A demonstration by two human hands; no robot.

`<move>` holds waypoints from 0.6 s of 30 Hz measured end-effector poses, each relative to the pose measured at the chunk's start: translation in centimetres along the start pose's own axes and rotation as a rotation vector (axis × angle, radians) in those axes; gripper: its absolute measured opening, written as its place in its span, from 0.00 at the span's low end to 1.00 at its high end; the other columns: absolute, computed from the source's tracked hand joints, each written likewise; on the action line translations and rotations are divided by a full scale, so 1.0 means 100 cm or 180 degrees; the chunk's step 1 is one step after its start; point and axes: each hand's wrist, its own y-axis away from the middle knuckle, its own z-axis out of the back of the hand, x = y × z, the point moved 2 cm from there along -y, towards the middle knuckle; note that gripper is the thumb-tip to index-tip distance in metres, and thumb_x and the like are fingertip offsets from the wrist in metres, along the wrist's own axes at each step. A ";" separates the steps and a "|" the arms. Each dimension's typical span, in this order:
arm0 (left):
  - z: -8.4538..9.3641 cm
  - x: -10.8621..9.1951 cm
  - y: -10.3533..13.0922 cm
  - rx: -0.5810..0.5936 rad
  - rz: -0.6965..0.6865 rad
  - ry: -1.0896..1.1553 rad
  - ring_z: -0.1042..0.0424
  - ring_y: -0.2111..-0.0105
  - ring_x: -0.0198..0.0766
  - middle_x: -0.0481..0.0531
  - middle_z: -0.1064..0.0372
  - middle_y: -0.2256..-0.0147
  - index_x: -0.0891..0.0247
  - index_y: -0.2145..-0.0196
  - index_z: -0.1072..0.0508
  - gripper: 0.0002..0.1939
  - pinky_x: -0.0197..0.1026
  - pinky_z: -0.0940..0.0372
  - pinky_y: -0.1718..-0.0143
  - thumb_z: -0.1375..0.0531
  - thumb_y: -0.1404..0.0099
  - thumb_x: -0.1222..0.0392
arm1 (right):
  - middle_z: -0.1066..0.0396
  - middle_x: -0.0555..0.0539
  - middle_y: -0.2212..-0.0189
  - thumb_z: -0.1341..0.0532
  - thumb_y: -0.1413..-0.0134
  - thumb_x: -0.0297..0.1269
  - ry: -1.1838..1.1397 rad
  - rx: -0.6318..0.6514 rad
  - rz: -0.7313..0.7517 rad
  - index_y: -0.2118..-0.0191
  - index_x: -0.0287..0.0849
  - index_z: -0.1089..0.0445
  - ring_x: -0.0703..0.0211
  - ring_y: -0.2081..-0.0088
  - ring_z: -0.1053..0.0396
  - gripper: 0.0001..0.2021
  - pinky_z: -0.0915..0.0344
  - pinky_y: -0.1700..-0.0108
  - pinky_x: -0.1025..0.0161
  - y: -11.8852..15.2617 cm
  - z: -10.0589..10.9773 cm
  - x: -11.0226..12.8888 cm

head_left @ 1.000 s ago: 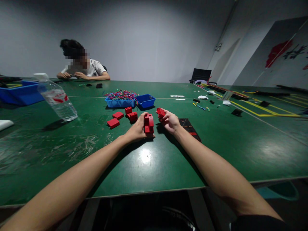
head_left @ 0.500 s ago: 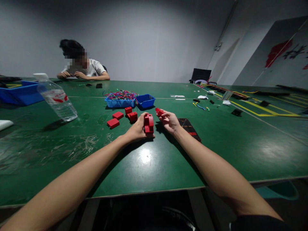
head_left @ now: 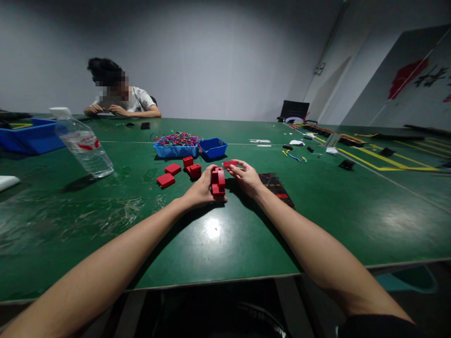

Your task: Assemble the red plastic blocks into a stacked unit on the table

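Note:
Near the middle of the green table [head_left: 246, 244], my left hand [head_left: 202, 189] grips a red block with a curved part [head_left: 218, 182] and holds it upright. Between the fingertips of my right hand [head_left: 245, 176] is a small red piece [head_left: 229, 164], just right of the curved block's top. Several red blocks [head_left: 165, 180] lie to the left of my left hand. A dark device with a lit timer display [head_left: 278, 190] rests beside my right wrist.
Behind my hands stand a blue tray of coloured wires [head_left: 176, 149] and a small blue tray [head_left: 213, 148]. A tilted water bottle [head_left: 84, 143] and a blue bin [head_left: 31, 137] are left. A person [head_left: 123, 101] sits across the table.
My right hand has shifted slightly left and turned the small red piece, which now lies more level and closer to the curved block. My left hand has hardly moved.

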 end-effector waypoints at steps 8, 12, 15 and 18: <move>0.000 -0.002 0.000 -0.0003 -0.0007 -0.0008 0.39 0.44 0.51 0.64 0.45 0.44 0.60 0.41 0.54 0.53 0.54 0.42 0.43 0.29 0.57 0.47 | 0.26 0.51 0.71 0.31 0.58 0.26 0.0049 0.0023 -0.0029 0.62 0.41 0.33 0.66 0.68 0.26 0.15 0.27 0.59 0.67 -0.002 0.003 -0.003; 0.000 -0.001 0.000 -0.0004 -0.0022 -0.0003 0.39 0.44 0.52 0.64 0.45 0.44 0.59 0.41 0.55 0.54 0.55 0.41 0.43 0.29 0.57 0.47 | 0.25 0.50 0.70 0.31 0.56 0.30 -0.0001 0.0011 -0.0024 0.63 0.41 0.33 0.67 0.70 0.27 0.13 0.28 0.65 0.70 -0.003 0.002 -0.003; 0.000 0.000 0.000 -0.0007 -0.0014 -0.0005 0.39 0.44 0.53 0.64 0.46 0.43 0.59 0.41 0.55 0.54 0.56 0.42 0.43 0.29 0.58 0.47 | 0.25 0.50 0.71 0.32 0.52 0.39 0.0018 -0.0071 -0.0052 0.64 0.41 0.35 0.69 0.75 0.29 0.13 0.30 0.72 0.72 -0.004 0.002 -0.003; 0.000 0.000 0.000 -0.0009 -0.0031 -0.0015 0.40 0.43 0.53 0.64 0.46 0.43 0.59 0.41 0.55 0.54 0.56 0.43 0.42 0.29 0.57 0.47 | 0.25 0.50 0.73 0.35 0.49 0.45 0.0059 -0.0105 -0.0097 0.65 0.41 0.36 0.69 0.77 0.30 0.14 0.32 0.75 0.73 -0.004 0.002 -0.002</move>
